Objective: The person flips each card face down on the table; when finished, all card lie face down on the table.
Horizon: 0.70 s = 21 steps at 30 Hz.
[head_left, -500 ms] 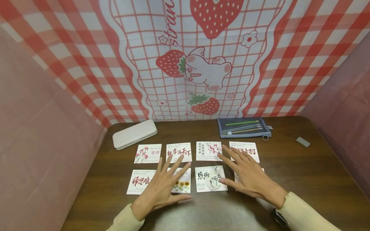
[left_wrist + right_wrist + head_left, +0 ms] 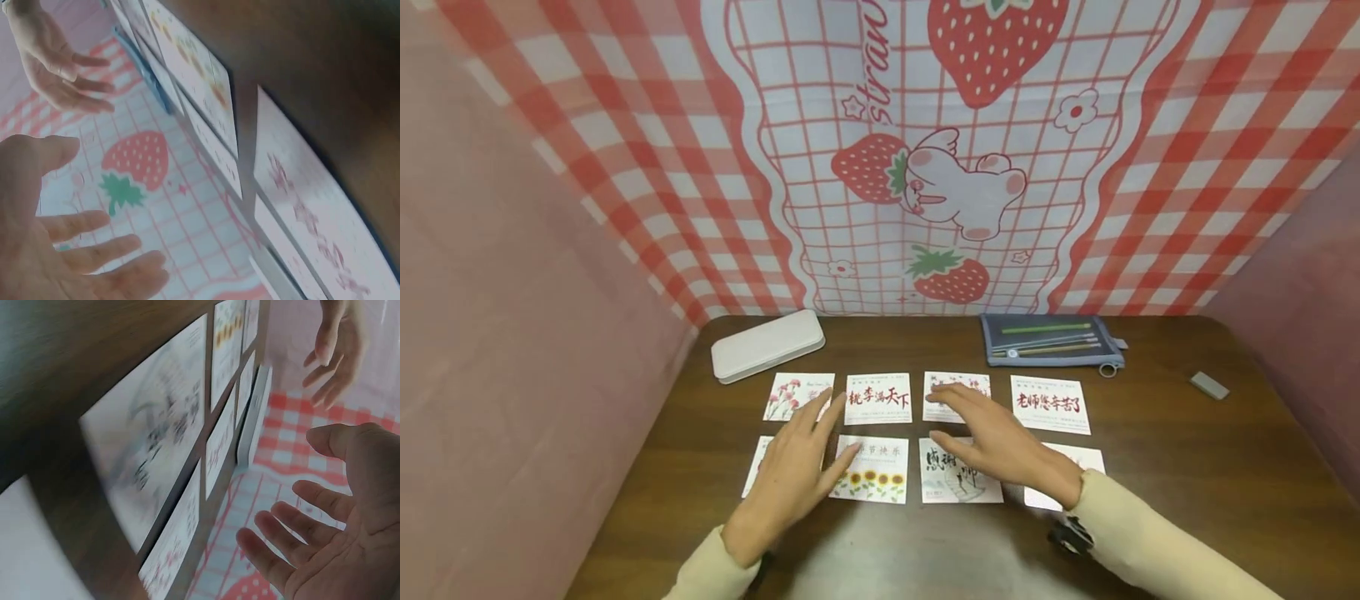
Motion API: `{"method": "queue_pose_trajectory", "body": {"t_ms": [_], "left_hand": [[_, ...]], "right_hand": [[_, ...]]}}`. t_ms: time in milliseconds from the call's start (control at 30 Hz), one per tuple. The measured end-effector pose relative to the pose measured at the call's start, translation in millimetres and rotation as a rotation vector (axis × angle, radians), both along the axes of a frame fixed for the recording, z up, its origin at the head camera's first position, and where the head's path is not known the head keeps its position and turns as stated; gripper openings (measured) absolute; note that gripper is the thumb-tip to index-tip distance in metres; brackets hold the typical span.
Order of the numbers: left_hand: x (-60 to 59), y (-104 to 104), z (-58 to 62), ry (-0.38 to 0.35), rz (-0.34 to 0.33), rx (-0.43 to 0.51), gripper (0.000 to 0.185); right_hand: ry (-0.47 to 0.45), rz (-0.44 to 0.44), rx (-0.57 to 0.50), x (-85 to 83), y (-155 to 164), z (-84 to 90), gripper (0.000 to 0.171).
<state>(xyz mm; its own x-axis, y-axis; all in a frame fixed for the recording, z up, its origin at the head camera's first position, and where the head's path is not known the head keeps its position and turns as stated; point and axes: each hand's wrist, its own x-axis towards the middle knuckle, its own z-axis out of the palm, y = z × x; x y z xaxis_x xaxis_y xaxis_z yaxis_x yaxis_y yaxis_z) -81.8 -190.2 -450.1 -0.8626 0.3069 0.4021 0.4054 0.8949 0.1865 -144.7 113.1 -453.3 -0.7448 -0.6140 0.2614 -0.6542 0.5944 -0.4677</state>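
A: Far left, back of table (image 2: 1150, 517)?
B: White oblong case (image 2: 767, 345), lying flat, angled. Just in front: two rows of cards, four per row.

A: Left hand (image 2: 795, 472)?
B: Palm down over front-left card (image 2: 756, 463), hiding most of it. Fingers straight, spread apart, gripping nothing. Fingertips reaching to edge of carnation card (image 2: 790, 393) in back row. Wrist view: clear gap under palm, so hovering, not pressing.

A: Next along?
B: Back row: card w/ red brush lettering (image 2: 878, 397). Front row: sunflower card (image 2: 874, 470), just right of left hand's fingers.

A: Right hand (image 2: 992, 437)?
B: Also palm down, fingers straight and loosely apart, nothing held. Spans two cards: fingertips over blossom card (image 2: 951, 385) in back row, palm and thumb over grey calligraphy card (image 2: 957, 483) in front row. Touching or hovering: can't tell from head view; wrist view shows palm clear of the cards. Cream sleeve (image 2: 1157, 542) to wrist, dark strap at cuff.

A: Further right?
B: Back row: card w/ red characters (image 2: 1049, 403), uncovered. Front row: pale card (image 2: 1078, 460), partly behind forearm. Behind those, blue-grey pencil case (image 2: 1051, 341) w/ clear front, pens visible inside. Far right, well apart from cards: small grey eraser (image 2: 1208, 385).

A: Backdrop?
B: Red-white check cloth (image 2: 625, 150) w/ strawberries and cartoon rabbit.
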Motion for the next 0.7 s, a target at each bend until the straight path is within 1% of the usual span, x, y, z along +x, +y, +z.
{"method": "queue_pose_trajectory", "body": {"t_ms": [167,267,333,500,667,700], "left_hand": [[-3.4,-20.3,1.3,-0.018,0.087,0.079,0.069],[-8.6,-32.6,-0.9,-0.041,0.114,0.138,0.067],[-12.6,-40.4,-3.3,-0.071,0.128,0.173,0.065],[-22.1,-58.3,-9.1,-0.187,0.174,0.258,0.061],[-32.2,-72.6,-14.1,-0.279,0.230,0.331,0.056],[-34.2,-74.5,-14.8,-0.293,0.240,0.340,0.055]], "right_hand": [[-0.131,0.102,-0.058,-9.5,-26.4,2.7,0.047],[-0.190,0.157,-0.097,-15.3,-41.1,1.9,0.046],[-0.256,0.180,-0.136,-19.0,-50.6,-0.4,0.045],[-0.439,0.197,-0.243,-29.1,-75.7,-10.2,0.042],[-0.542,0.191,-0.312,-35.1,-97.9,-20.2,0.043],[-0.576,0.188,-0.335,-35.4,-101.5,-22.1,0.044]]}}
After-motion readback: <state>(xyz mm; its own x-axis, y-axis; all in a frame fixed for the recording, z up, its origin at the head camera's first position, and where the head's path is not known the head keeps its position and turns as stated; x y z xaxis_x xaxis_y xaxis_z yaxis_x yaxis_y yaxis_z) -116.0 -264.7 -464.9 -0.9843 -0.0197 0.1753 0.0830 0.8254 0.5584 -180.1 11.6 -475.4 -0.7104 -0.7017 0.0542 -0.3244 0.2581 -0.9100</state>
